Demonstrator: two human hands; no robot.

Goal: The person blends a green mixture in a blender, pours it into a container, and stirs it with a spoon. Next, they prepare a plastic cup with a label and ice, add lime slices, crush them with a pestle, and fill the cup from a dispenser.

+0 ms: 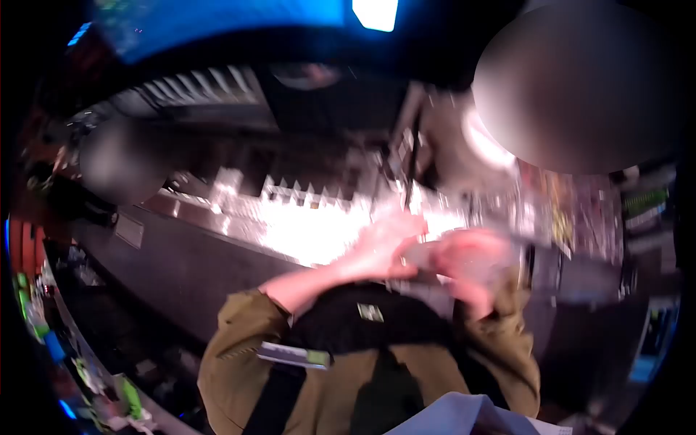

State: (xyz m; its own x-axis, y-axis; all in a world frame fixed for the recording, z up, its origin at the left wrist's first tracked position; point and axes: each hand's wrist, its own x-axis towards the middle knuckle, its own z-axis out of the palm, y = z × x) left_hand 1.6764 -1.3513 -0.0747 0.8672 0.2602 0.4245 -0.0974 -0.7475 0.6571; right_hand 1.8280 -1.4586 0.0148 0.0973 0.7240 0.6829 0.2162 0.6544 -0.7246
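Note:
In the head view, both my hands are smeared by motion over the brightly lit counter [312,228]. My left hand [388,235] reaches in from the left, close beside my right hand, and its fingers cannot be made out. My right hand [475,261] is curled round a greyish, blurred object [419,255] that lies between the two hands. Its kind does not show, and I cannot tell whether my left hand touches it. A thin dark rod [413,167] stands just beyond my left hand.
Blurred, shiny items line the counter beyond my hands. Packed goods [569,210] sit to the right. A person in dark clothes [80,199] stands at far left. A small pale panel [129,230] is on the dark surface at left.

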